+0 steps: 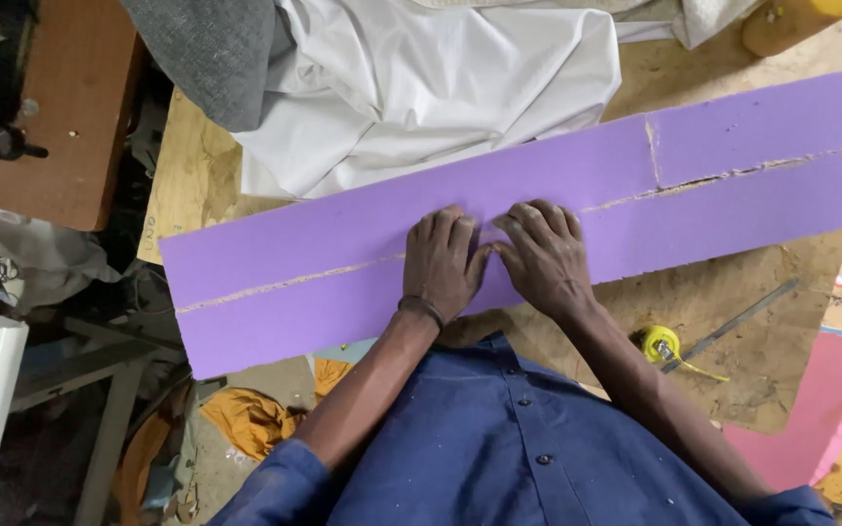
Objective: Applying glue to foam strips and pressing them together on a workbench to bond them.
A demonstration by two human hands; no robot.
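Note:
A long purple foam sheet (324, 263) lies across a plywood worktable (187, 166), running from lower left to upper right. A thin seam (285, 284) runs along its length where strips meet. My left hand (443, 263) and my right hand (544, 255) lie side by side on the sheet, palms down, fingertips pressing on the seam near the middle. Neither hand holds anything. A dark band circles my left wrist.
White cloth (421, 88) and grey fabric (216, 58) are heaped at the table's far side. A yellow tape measure (663, 344) and a metal ruler (743, 317) lie right of my arm. Pink foam (821, 409) sits at the right, orange cloth (246, 419) on the floor.

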